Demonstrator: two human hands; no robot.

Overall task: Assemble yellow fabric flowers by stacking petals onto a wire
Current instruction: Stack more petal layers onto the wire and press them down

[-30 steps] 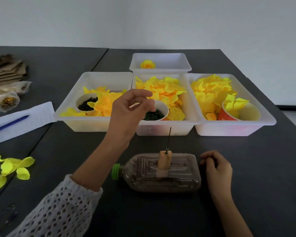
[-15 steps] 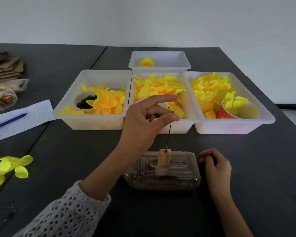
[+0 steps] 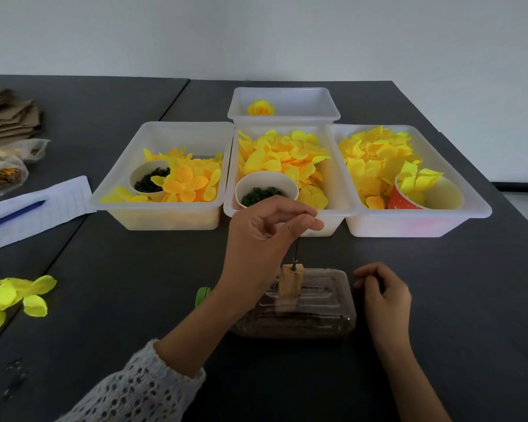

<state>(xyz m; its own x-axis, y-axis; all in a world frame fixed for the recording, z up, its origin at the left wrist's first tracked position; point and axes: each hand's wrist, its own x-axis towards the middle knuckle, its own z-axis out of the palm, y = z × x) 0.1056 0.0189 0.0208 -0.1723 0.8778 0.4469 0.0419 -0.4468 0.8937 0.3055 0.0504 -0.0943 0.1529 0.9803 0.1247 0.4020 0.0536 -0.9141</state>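
Head view: your left hand [image 3: 258, 239] pinches something tiny and dark at the top of the thin dark wire [image 3: 296, 254]. The wire stands upright in a small wooden block [image 3: 290, 284] on the clear plastic bottle [image 3: 317, 306]. Your right hand [image 3: 384, 295] rests loosely curled beside the bottle.

bottle [image 3: 311, 312] before three trays [image 3: 290, 217]

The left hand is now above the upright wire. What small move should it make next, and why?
Probably lower the left hand straight down, so the small dark piece pinched in its fingertips slides onto the wire. The pinch sits just over the wire's top, and the wire, standing in the wooden block, carries no petals yet.
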